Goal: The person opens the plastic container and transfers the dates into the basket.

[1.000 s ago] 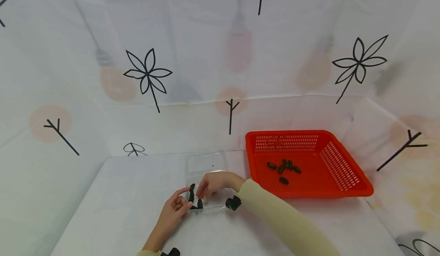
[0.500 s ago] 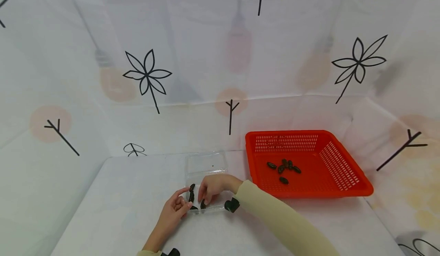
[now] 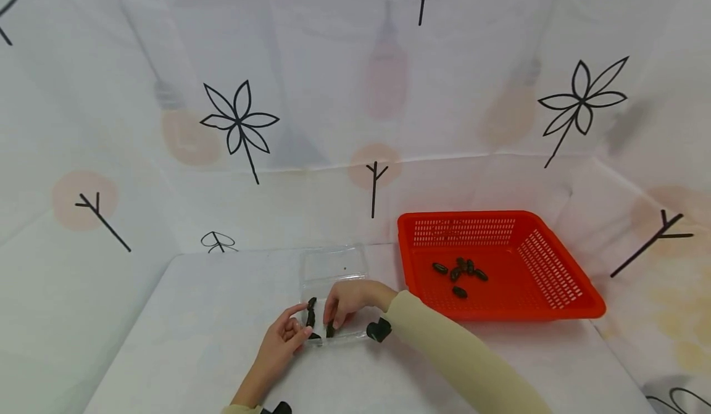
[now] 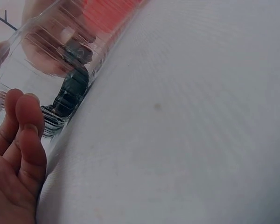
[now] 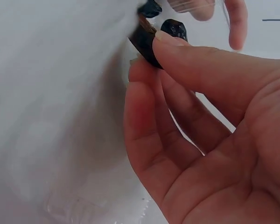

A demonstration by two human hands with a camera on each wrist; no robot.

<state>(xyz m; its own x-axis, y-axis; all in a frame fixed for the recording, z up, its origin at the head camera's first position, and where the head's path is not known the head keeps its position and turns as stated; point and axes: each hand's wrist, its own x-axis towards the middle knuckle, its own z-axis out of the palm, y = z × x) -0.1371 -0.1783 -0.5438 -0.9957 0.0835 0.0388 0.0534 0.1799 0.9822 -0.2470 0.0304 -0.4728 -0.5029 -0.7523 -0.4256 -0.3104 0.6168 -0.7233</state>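
A clear plastic box [image 3: 351, 338] lies on the table with its lid [image 3: 332, 263] folded back. Along its left side is a row of dark, shiny, date-like pieces [image 3: 310, 317]. The left hand [image 3: 279, 347] holds the box's left side with index finger and thumb; in the left wrist view its other fingers [image 4: 30, 116] curl outside the wall. Inside the box, the right hand [image 3: 349, 300] pinches another dark date-like piece [image 5: 147, 44] between thumb and fingers. That piece stands near the front wall, right of the row, partly covered by the fingers.
A red slotted basket [image 3: 547, 278] stands to the right at the back of the table, with several loose dark pieces [image 3: 460, 292] in it. White cloth covers the table [image 3: 183, 340], and a patterned cloth wall [image 3: 300, 204] rises behind it.
The right hand has taken hold of the dark date-like piece near the front wall and shifted it slightly right, away from the row. The left hand has stayed at the box's left side.
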